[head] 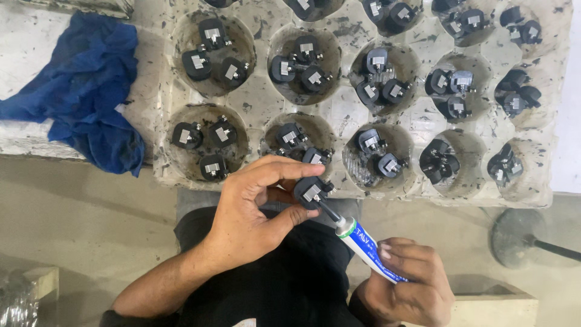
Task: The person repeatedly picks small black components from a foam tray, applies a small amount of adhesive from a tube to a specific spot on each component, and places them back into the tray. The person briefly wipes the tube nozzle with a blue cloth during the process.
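The head view looks straight down at two bare hands in front of a dirty moulded pulp tray [260, 106]. The left hand [254, 209] has its fingers [284, 171] closed around a small black plastic part [310, 191] with a metal clip on it; the thumb presses from below and the index finger lies over the top. This part is held just below the front edge of the tray, above the dark clothing of the person. The right hand [407, 284] is closed around a white and blue tube [369, 248], and the black nozzle of the tube touches the lower right side of the held part. The round cups of the tray hold more black parts of the same kind, mostly in groups of two or three. A crumpled blue cloth [85, 88] lies to the left of the tray, on the white tabletop [30, 54], and hangs a little over its edge. At the right, below the tray, a round grey base with a dark rod [523, 237] stands on the floor.
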Tool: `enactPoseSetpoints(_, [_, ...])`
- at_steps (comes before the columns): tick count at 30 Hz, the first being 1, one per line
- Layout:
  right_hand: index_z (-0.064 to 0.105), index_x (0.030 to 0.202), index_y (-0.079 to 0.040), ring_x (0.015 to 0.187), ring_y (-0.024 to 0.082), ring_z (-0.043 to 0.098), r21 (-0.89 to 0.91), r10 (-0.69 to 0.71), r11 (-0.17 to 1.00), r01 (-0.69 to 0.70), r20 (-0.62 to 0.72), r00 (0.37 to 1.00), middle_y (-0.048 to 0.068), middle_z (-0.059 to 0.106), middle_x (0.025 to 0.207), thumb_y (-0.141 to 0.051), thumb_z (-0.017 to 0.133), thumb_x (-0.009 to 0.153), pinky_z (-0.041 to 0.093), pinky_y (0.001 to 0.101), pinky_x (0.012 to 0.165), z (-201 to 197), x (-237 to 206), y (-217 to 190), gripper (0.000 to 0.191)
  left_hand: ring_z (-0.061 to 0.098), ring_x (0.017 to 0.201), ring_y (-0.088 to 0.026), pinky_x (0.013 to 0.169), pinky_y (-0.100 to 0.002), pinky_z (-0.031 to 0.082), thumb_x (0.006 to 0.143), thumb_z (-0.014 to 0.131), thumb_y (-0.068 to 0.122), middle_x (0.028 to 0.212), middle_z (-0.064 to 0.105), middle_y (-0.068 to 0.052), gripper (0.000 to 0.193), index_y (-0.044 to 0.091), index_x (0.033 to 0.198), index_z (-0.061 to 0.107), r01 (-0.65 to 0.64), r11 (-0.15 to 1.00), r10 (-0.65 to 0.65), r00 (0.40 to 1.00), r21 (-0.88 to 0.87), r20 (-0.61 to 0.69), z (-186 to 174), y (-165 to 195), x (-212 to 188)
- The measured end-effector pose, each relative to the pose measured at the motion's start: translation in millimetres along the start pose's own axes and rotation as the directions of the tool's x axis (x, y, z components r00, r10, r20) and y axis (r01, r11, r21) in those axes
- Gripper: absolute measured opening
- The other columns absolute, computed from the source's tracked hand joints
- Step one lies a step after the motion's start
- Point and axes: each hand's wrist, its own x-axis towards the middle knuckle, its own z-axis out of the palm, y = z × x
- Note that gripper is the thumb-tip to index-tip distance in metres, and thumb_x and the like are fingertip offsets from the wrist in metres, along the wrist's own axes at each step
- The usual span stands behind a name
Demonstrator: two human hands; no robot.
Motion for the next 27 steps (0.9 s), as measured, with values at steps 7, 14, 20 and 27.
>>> enactPoseSetpoints(7, [0.035,0.07,-0.006,0.069,0.031,0.067,-0.048,0.027,0.998,-0.027,-0.004,1.0,0.022,0.06,0.074,0.016,0.067,0.076,0.064,0.0451,0.059,1,0,-5,0.039,0.07,0.106,-0.015,0.091,-0.031,0.067,0.087,0.071,-0.018,0.127,0.061,-0.01,0.048,0.001,0.131,0.067,-0.006,1.0,0.006,1.0,-0.013,-0.006,0,-1,0])
enactPoseSetpoints(14, [0.035,0.071,-0.006,0.07,0.031,0.067,-0.015,-0.013,1.0,0.013,0.002,1.0,0.022,0.06,0.074,0.015,0.067,0.074,0.064,0.046,0.059,-3,-5,1,0.038,0.069,0.107,-0.015,0.093,-0.03,0.069,0.087,0.071,-0.018,0.127,0.061,-0.009,0.049,0.001,0.131,0.067,-0.012,1.0,0.012,1.0,-0.018,-0.02,0,-1,-3])
enactPoseSetpoints(20, [0.037,0.072,-0.007,0.071,0.032,0.068,0.029,-0.005,1.0,0.003,0.064,0.998,0.022,0.062,0.076,0.015,0.069,0.07,0.065,0.0482,0.064,-13,-6,2,0.039,0.071,0.105,-0.014,0.093,-0.029,0.068,0.086,0.072,-0.018,0.121,0.062,-0.008,0.048,0.001,0.131,0.068,-0.011,1.0,0.01,0.999,-0.013,-0.051,3,-7,-8])
enactPoseSetpoints(27, [0.036,0.07,-0.011,0.072,0.033,0.068,0.091,0.021,0.996,-0.013,-0.088,0.996,0.019,0.063,0.078,0.002,0.072,0.059,0.064,0.0453,0.062,-4,-8,-1,0.039,0.07,0.106,-0.013,0.093,-0.029,0.064,0.088,0.075,-0.014,0.122,0.071,-0.007,0.048,0.001,0.133,0.066,0.01,0.984,-0.018,0.999,-0.18,-0.043,9,-18,-9])
